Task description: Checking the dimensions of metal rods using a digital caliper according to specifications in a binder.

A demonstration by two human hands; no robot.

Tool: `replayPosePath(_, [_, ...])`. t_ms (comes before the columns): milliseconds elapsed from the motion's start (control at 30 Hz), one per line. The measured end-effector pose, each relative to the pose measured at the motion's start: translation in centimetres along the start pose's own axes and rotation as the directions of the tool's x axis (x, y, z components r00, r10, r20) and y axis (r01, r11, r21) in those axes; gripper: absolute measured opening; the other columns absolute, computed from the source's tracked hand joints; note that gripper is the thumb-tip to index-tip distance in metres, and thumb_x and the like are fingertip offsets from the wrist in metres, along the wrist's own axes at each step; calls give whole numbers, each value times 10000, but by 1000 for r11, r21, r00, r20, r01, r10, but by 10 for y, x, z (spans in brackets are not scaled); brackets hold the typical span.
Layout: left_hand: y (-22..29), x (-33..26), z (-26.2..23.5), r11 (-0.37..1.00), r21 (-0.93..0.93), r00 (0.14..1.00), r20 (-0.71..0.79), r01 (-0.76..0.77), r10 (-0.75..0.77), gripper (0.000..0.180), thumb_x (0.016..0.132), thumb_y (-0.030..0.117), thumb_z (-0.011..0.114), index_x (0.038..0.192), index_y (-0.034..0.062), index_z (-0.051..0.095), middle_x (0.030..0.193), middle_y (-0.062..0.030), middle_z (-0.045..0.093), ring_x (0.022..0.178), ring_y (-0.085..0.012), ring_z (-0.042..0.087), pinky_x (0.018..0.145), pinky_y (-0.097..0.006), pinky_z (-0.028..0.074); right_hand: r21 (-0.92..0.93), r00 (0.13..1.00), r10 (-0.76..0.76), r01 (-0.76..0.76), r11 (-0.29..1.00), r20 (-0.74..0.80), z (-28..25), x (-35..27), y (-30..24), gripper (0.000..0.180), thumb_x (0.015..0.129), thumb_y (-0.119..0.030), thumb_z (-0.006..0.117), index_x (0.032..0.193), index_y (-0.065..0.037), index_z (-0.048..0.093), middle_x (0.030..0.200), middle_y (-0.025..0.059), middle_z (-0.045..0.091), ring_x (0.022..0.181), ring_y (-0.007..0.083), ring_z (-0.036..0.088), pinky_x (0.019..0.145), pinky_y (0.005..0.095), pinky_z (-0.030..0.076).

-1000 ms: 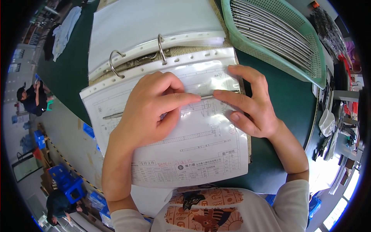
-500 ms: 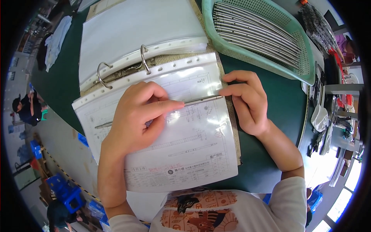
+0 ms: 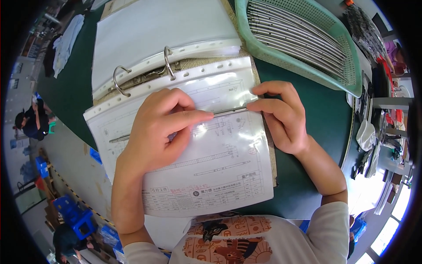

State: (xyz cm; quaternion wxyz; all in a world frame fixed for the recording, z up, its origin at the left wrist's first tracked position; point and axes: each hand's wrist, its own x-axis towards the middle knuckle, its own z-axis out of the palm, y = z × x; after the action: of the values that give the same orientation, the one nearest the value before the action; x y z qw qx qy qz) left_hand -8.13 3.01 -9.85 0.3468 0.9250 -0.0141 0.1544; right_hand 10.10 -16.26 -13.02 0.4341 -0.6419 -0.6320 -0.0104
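Note:
A thin metal rod (image 3: 231,111) lies slantwise over a printed technical drawing (image 3: 211,163) in a clear sleeve. My left hand (image 3: 160,130) is closed on the rod near its middle, with the index finger stretched along it. The rod's left end shows again past the back of that hand. At the rod's right end, the index fingertip of my right hand (image 3: 283,119) touches it, the thumb tucked underneath. The other fingers of that hand are curled, one bent above the sheet's edge. The drawing belongs to an opened ring binder (image 3: 170,66) with two metal rings.
A pale green plastic basket (image 3: 303,72) at the far right holds many similar metal rods (image 3: 294,37). The binder rests on a dark green table (image 3: 316,114). Light cloth (image 3: 68,42) lies at the left edge. Two people and blue stools (image 3: 74,215) are beyond the table.
The whole view has shifted slightly. My right fingertips have moved a little left along the rod's end. Both hands otherwise keep their places on the rod.

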Motion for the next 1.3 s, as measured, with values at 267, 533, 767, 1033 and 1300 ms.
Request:
replayPosePath(267, [1, 2, -1, 1000, -2, 1000, -3, -1, 1, 320, 690, -77, 581, 936, 78, 713, 799, -39, 527, 718, -182, 498, 596, -287, 385, -22, 1000, 5, -5, 1000, 1, -1, 2, -1, 325, 656, 82, 543, 918, -72, 656, 1031, 120, 574, 813, 276, 546, 701, 338, 469])
replayPosePath(533, [0, 1, -1, 1000, 1, 1000, -5, -2, 2, 325, 683, -83, 581, 936, 74, 713, 799, -39, 529, 709, -180, 499, 585, -283, 384, 32, 989, 122, -120, 992, -85, 2, -1, 0, 231, 679, 88, 558, 854, -43, 632, 942, 106, 594, 805, 264, 556, 697, 330, 460])
replayPosePath(767, [2, 1, 0, 1000, 9, 1000, -8, 6, -5, 333, 677, -91, 574, 934, 68, 713, 801, -41, 530, 714, -179, 504, 580, -277, 389, 193, 972, 231, -218, 957, -50, -1, -1, 3, 151, 682, 63, 597, 803, -26, 606, 804, 98, 599, 745, 254, 562, 660, 327, 437])
replayPosePath(1033, [2, 0, 0, 1000, 9, 1000, -9, -6, 6, 335, 678, -91, 571, 936, 68, 713, 800, -42, 524, 711, -179, 501, 578, -277, 387, 165, 979, 205, -202, 965, -1, -1, -3, 4, 141, 701, 51, 626, 835, 11, 611, 802, 98, 591, 737, 209, 550, 662, 286, 430])
replayPosePath(1300, [2, 1, 2, 1000, 1, 1000, 0, -5, 5, 335, 685, -90, 577, 943, 72, 713, 806, -41, 523, 717, -179, 497, 587, -280, 385, 169, 975, 222, -220, 961, 7, -1, -4, 5, 130, 703, 54, 622, 824, 10, 605, 804, 96, 591, 740, 207, 552, 661, 284, 430])
